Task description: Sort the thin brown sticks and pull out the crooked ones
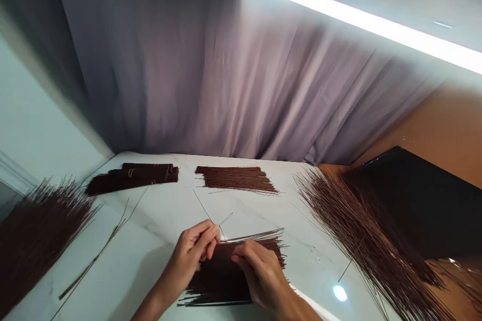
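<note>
Head cam: I see left hand (pixel 196 247) pinching a thin stick (pixel 225 219), right hand (pixel 259 273) pressed fingers-together on the near stick bundle (pixel 226 276) on the white table (pixel 150 256). Far: tied bundles (pixel 133 177) left, loose sticks (pixel 235 179) centre. Big piles (pixel 361 230) right, another far left.

A white table (pixel 158 256) is being lit from above by a long lamp (pixel 361 20). The wall behind is being covered by a grey curtain (pixel 211 75). At the far left of the table, tied bundles (pixel 131 176) of dark sticks are being kept, and just to their right a flat row of sticks (pixel 237 179) is lying loose. A large heap (pixel 30 235) is being spread at the left edge, and another heap (pixel 361 235) at the right. A few thin stems (pixel 101 248) are lying alone between the left heap and the middle. A black board (pixel 422 195) is being seen at the far right.
</note>
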### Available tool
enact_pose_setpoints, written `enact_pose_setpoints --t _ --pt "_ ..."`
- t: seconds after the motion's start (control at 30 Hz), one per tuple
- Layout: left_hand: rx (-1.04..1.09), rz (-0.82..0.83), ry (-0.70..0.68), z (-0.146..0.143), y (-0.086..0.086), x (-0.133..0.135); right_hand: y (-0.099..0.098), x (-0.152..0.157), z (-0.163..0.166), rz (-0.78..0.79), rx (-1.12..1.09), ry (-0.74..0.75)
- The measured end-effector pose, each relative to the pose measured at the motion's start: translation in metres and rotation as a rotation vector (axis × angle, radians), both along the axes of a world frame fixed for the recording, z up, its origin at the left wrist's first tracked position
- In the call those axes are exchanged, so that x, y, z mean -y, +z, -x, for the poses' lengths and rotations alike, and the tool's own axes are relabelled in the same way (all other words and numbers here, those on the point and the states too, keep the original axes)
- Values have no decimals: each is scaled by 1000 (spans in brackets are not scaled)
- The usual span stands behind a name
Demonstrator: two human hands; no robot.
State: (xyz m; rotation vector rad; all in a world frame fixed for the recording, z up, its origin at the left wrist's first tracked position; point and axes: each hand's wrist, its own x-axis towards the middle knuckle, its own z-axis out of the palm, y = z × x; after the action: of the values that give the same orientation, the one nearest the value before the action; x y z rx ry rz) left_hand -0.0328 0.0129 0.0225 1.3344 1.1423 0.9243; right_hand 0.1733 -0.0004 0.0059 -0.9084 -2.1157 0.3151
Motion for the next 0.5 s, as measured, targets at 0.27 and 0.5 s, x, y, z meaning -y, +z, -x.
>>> enact_pose_setpoints --t 0.27,0.5 --pt "-62 46 -177 -13 -7 15 56 -55 -26 82 247 149" --pt "69 26 46 -6 0 -3 -1 -6 0 -21 30 -21"
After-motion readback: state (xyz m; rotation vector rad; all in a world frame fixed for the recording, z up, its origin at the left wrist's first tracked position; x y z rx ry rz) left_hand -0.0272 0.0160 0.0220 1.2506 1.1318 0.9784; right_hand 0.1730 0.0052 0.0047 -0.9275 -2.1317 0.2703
